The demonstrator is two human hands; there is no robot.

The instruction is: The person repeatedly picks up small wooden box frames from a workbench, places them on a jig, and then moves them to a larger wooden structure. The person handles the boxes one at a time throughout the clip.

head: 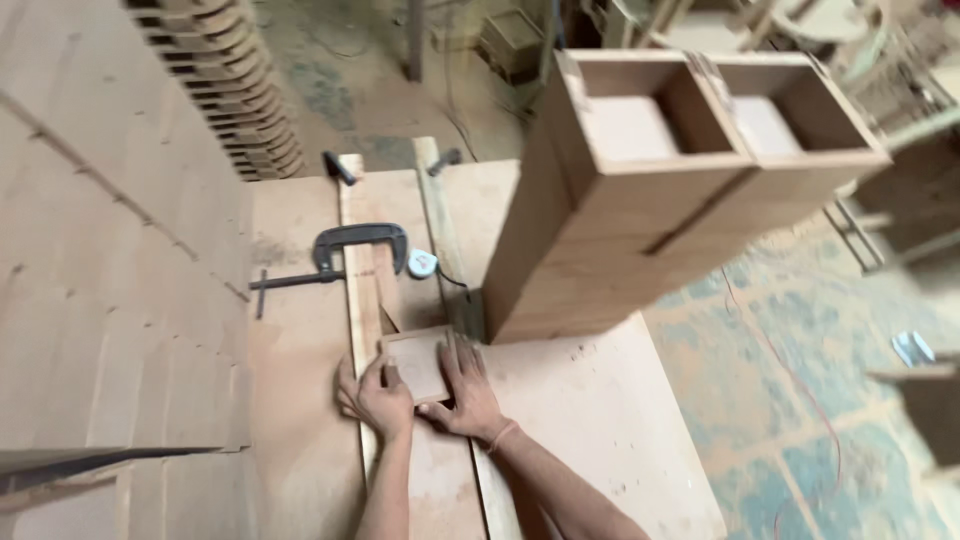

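Observation:
A small square wooden piece (422,362) lies flat on the workbench (590,420), against a long wooden guide strip (362,300). My left hand (375,395) grips its near left corner, thumb on top. My right hand (468,392) lies flat on its right edge, fingers spread forward. Just beyond the piece, a narrow slot with a saw blade (462,305) runs between the guide strip and a second strip (437,215).
A black C-clamp (345,250) holds the guide strip to the bench. A round tape measure (422,263) lies beside it. A tall open plywood cabinet (650,190) stands on the bench to the right. Stacked boards (235,90) sit at far left. Dusty floor lies right.

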